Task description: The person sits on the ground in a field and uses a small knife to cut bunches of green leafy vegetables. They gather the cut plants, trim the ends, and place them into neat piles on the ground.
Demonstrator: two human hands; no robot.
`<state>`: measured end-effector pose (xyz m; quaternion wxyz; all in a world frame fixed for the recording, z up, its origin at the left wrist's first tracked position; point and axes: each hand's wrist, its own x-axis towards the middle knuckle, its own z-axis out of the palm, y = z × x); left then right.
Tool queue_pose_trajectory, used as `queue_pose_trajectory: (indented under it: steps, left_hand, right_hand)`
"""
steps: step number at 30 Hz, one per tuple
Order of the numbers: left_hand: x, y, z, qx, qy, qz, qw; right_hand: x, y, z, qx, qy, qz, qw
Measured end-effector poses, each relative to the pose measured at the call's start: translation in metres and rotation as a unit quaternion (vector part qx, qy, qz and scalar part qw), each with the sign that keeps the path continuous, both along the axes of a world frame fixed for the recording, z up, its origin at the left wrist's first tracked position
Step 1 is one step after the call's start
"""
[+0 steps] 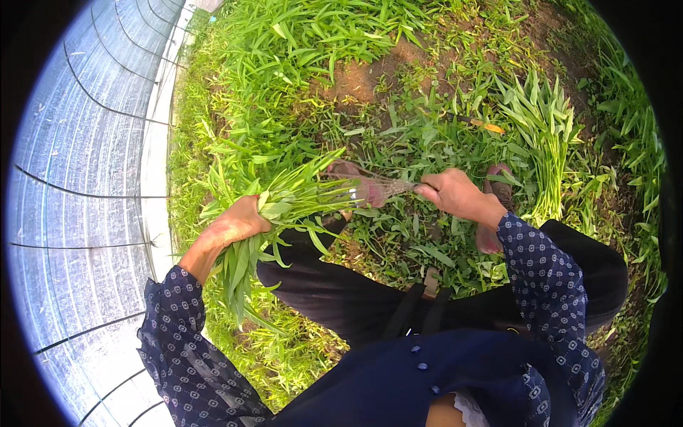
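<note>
My left hand (pixel 243 219) is closed around a bunch of leafy green stems (pixel 315 195), its leaves hanging below the fist and its stem ends pointing right. My right hand (pixel 453 195), to the right of those stem ends, pinches the end of something thin. A blurred, pale, net-like or stringy shape (pixel 392 187) stretches between its fingers and the stems; what it is cannot be told. Another bunch of leafy stems (pixel 549 155) lies on the ground to the right, leaves upward in the view. A tool with an orange-yellow handle (pixel 486 126) lies among cut leaves, left of that bunch.
Dense leafy plants (pixel 299 42) grow at the top, with bare soil (pixel 357 80) beside them. A mesh wall (pixel 90 203) on dark hoops curves along the left. My feet and bent legs in dark trousers (pixel 341 288) are below the hands. Loose leaves litter the ground between the feet.
</note>
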<state>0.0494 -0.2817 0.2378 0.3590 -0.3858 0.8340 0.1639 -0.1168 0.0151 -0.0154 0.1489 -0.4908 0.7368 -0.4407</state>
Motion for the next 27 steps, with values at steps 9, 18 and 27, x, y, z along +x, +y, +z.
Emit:
queue_pose_trajectory:
  steps: [9, 18, 27]
  left_hand:
    - [0.004, 0.020, 0.014, 0.092, 0.015, 0.168, 0.981]
    - [0.044, -0.023, 0.001, 0.329, 0.140, 0.208, 0.911]
    - [0.036, 0.018, 0.009, 0.254, 0.113, 0.351, 0.894]
  right_hand:
    - [-0.042, 0.098, -0.134, 0.315, -0.011, -0.195, 0.929]
    - [0.007, -0.001, -0.019, -0.033, 0.130, -0.023, 0.991]
    - [-0.054, 0.085, -0.121, 0.237, 0.048, -0.257, 0.936]
